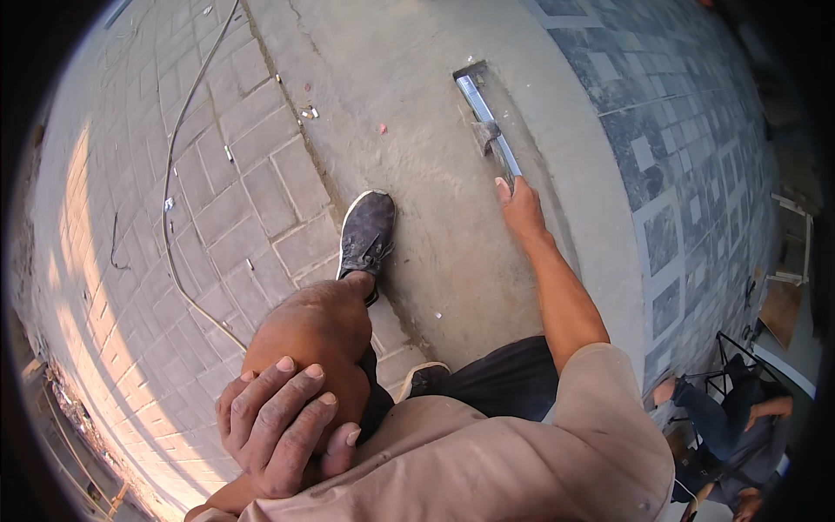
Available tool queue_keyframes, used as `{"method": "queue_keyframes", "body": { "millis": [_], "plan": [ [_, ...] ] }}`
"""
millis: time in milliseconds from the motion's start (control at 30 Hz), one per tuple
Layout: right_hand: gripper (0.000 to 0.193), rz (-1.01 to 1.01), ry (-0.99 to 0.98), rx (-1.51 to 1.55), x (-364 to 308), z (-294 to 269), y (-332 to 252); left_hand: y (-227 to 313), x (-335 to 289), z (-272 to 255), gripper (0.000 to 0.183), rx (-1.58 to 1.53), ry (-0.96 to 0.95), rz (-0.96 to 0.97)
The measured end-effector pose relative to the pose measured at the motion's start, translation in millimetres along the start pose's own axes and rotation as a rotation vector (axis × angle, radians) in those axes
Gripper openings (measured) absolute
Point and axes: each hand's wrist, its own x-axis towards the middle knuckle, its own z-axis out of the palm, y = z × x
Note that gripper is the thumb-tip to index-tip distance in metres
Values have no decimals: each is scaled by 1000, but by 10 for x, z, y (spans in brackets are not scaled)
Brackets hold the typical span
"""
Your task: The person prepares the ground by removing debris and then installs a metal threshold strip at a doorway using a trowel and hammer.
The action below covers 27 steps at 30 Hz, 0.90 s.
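Observation:
My right hand is closed around the near end of a long silver metal bar. The bar lies low over a shallow, dark groove in the grey cement floor. A grey-brown lump or bracket sits against the middle of the bar; its exact form is unclear. My left hand rests on my bent left knee, its fingers laid out slightly apart and holding nothing. My left foot, in a dark shoe, stands where the cement strip meets the paving.
Grey paving blocks cover the left side, crossed by a pale hose. Small litter lies by the seam. On the right is a grey patterned tile surface. A person in dark clothes sits at the lower right.

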Motion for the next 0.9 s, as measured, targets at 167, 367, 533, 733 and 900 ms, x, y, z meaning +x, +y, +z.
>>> {"method": "queue_keyframes", "body": {
  "millis": [167, 367, 533, 733, 900],
  "plan": [
    [42, -50, 123, 238, -174, -80, -26, 53, -26, -23, 23, 11, -49, -20],
    [43, -8, 35, 98, -161, -188, -131, 83, -89, -34, 22, 18, -54, -35],
    [44, -4, 19, 75, -251, -80, 150, 91, -98, -22, 21, 33, -53, -25],
    [43, -6, 73, 67, -436, -121, 197, 103, -90, 4, 21, 38, -52, -20],
    [43, 67, -80, 13, -452, -294, 184, 112, -92, -41, 22, 59, -67, 0]
  ]
}}
